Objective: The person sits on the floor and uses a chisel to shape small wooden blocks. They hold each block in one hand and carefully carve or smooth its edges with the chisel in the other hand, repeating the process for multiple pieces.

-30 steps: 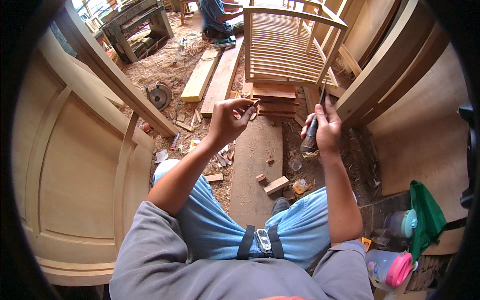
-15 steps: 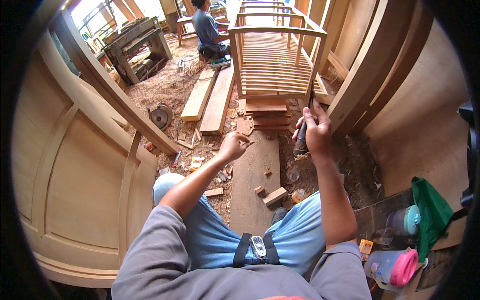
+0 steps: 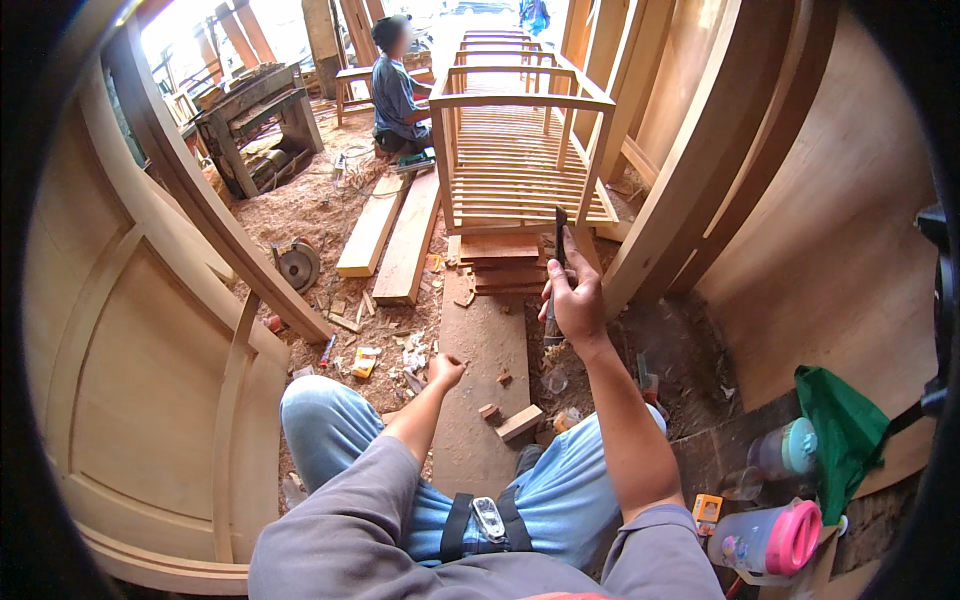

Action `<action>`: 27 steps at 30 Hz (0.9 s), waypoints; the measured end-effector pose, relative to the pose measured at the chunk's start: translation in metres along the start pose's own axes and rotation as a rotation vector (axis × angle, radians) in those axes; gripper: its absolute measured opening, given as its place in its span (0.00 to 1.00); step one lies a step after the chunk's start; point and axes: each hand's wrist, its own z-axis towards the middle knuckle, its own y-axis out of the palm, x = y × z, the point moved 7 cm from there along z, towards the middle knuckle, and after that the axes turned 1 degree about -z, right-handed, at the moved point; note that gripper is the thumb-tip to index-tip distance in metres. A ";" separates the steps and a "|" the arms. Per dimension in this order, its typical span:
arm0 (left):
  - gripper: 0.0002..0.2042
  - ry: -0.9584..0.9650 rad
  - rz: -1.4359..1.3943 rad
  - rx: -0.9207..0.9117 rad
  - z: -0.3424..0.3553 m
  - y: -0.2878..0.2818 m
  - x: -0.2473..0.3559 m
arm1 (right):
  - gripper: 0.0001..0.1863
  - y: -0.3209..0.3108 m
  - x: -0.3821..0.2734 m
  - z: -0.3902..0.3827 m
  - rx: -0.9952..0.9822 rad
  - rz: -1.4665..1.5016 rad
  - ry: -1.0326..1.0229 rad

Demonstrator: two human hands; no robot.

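Note:
My right hand (image 3: 578, 305) is raised in front of the slatted wooden frame and closed around a chisel (image 3: 559, 238). Its dark blade points up and away, and the handle's butt shows below my fingers. My left hand (image 3: 445, 372) is lower, above the long board (image 3: 485, 350) on the floor, with its fingers curled in; whatever they may hold is hidden. Ahead stands the slatted wooden frame (image 3: 525, 103), with a stack of reddish wood pieces (image 3: 498, 247) at its near end. Small wood offcuts (image 3: 520, 422) rest on the board between my knees.
Wooden panels (image 3: 130, 370) lean on the left, and posts (image 3: 700, 160) rise on the right. Two planks (image 3: 408, 240) and a circular saw (image 3: 297, 265) lie among shavings. A co-worker (image 3: 398, 95) sits by the frame. A pink-lidded jug (image 3: 765, 535) and green bag (image 3: 840, 430) are at right.
The chisel in my right hand has come away from the frame's near corner, to the left and nearer me. My left hand has dropped lower and curled. The view has shifted, showing more of the co-worker.

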 end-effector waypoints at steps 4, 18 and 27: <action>0.14 -0.087 -0.078 -0.094 -0.009 0.030 -0.036 | 0.30 0.006 -0.004 -0.001 -0.028 0.005 0.012; 0.16 -0.074 -0.186 -0.171 -0.014 0.062 -0.061 | 0.25 0.006 0.009 0.007 -0.023 -0.214 0.024; 0.12 0.046 -0.077 -0.293 -0.038 0.084 -0.021 | 0.25 0.015 -0.005 0.004 -0.035 -0.201 0.005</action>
